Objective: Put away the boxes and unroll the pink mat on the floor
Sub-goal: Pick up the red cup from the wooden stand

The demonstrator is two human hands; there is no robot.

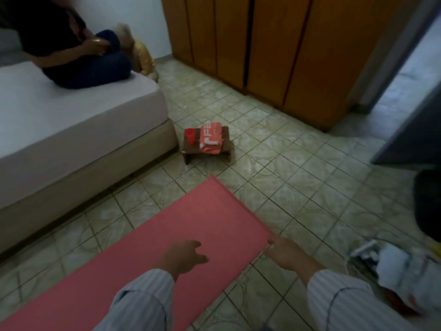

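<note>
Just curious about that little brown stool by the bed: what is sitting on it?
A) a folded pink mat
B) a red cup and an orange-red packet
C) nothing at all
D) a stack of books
B: the small brown stool carries a red cup at its left end and an orange-red packet beside it.
</note>
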